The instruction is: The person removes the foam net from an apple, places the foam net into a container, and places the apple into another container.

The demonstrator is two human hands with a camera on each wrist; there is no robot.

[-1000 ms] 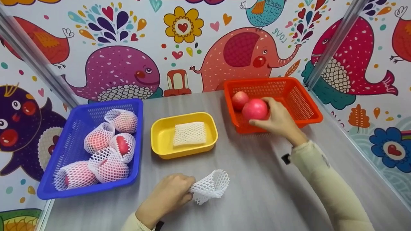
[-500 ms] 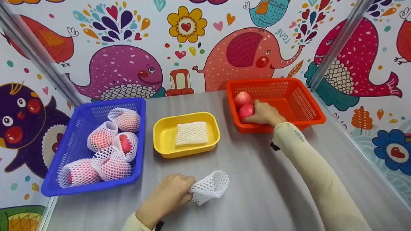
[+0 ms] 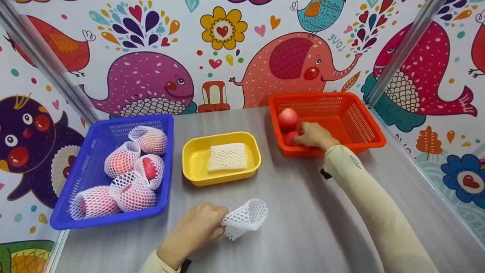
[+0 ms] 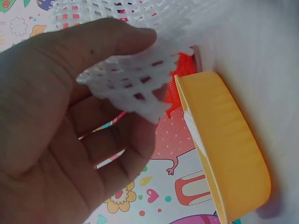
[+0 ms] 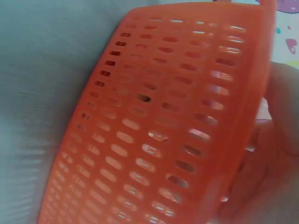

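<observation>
In the head view my left hand (image 3: 199, 229) pinches a white foam fruit net (image 3: 246, 219) between thumb and fingers above the grey table. The left wrist view shows the thumb over the mesh of the net (image 4: 135, 84). My right hand (image 3: 314, 135) reaches into the red basket (image 3: 352, 125) with fingers bent round a pink-red apple (image 3: 291, 138), low by the basket's left front corner. Hand and front rim hide part of that apple. Behind it lies another apple (image 3: 288, 118). In the right wrist view the basket wall (image 5: 154, 116) covers most of the right hand (image 5: 275, 163).
A blue basket (image 3: 74, 178) at left holds several apples in foam nets (image 3: 132, 195). Between the baskets stands a yellow tray (image 3: 193, 167) with flat foam nets (image 3: 227, 156) in it. Patterned walls (image 3: 227, 76) enclose the table's back and sides.
My right hand has carried the apple left and down into the red basket, beside the other apple. The left hand keeps holding the net in nearly the same place.
</observation>
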